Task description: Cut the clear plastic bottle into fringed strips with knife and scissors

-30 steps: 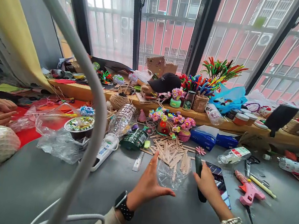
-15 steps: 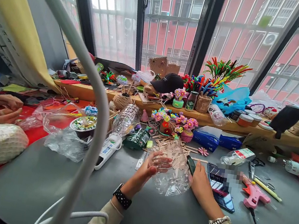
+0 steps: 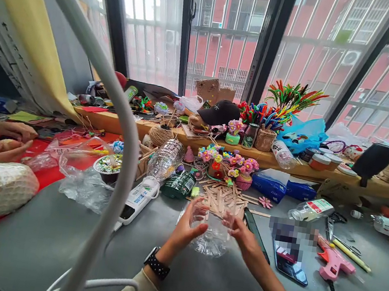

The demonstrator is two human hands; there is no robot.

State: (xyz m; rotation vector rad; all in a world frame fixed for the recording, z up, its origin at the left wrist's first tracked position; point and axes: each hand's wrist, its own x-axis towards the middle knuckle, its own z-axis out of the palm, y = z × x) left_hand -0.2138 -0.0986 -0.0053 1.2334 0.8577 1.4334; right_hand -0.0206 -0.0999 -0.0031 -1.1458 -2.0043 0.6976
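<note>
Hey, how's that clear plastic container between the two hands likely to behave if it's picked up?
The clear plastic container is probably light for its size, since its see-through walls look thin. Those walls may flex if the left hand and right hand squeeze hard. Its shiny surface could be a little slippery.

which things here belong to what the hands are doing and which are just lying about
In the job:
- clear plastic container, held between left hand and right hand
- perhaps the long dark green tool beside the right hand

Apparently just lying about:
- pink glue gun
- smartphone
- black cap
- twine ball
</note>
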